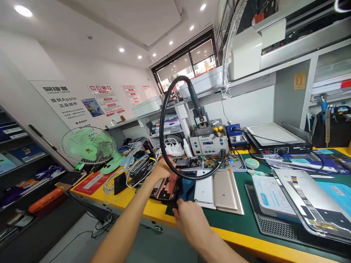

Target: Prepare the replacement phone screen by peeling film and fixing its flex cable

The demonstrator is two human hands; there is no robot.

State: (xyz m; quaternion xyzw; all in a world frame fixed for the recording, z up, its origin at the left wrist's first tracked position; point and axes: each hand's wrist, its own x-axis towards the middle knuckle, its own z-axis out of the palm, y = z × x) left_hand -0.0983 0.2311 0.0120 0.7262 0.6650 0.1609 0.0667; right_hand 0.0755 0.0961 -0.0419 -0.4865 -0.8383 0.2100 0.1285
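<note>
My left hand (161,170) reaches over the bench and rests on an opened phone (163,188) with a copper-coloured inside, fingers curled down onto its far end. My right hand (189,216) sits at the front edge of the green mat (246,215), fingers closed on the near corner of that phone or a small dark thing that I cannot make out. Just right of the hands lie a white phone back (204,190) and a gold phone back (225,186). A black hose (162,124) loops above them from the hot-air station (208,143).
A green desk fan (89,146) stands at the left on the yellow bench (131,199), beside tangled white cables (120,180) and several phones. Circuit boards (211,162) lie behind the hands. A laptop lid (309,202) and a white sheet (271,195) lie right. Shelves rise behind.
</note>
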